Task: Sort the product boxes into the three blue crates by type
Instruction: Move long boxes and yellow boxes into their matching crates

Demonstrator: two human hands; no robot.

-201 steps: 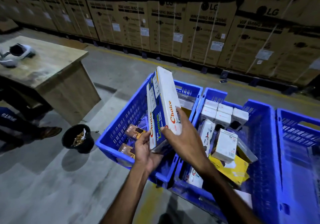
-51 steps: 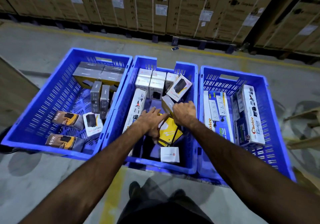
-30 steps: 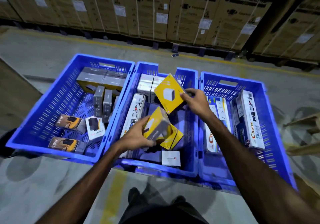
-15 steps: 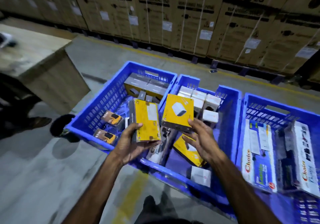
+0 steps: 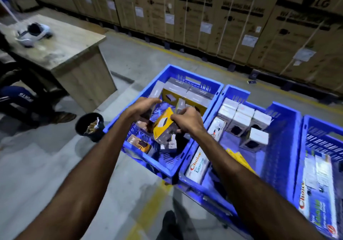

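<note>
Three crates stand side by side on the floor, and the sort looks well under way but unfinished. Both hands are over the left crate point(image 5: 213, 87). The right hand point(image 5: 187, 119) has its fingers curled round the top of a yellow box point(image 5: 162, 124), which hangs tilted just above the crate's contents — judged to be on its way down to be set there. The left hand point(image 5: 143, 107) is curled over something dark beneath it; motion blur hides what it holds, so its grip cannot be told for certain.

In the left crate lie grey-and-yellow boxes point(image 5: 183, 94) along the far wall and small brown boxes point(image 5: 138, 144) near the front. The middle crate point(image 5: 282, 109) holds a cluster of white boxes point(image 5: 241, 117), a long Choice box point(image 5: 198, 165) against its left wall and another yellow box point(image 5: 239, 158) partly hidden by the right forearm. The right crate point(image 5: 315, 122) holds more long boxes point(image 5: 315, 199) of the Choice kind.

As a judgement: the middle crate is still mixed. The yellow one under the forearm likely belongs with those on the left, and the long Choice box with its fellows on the right — a few moves remain.
</note>
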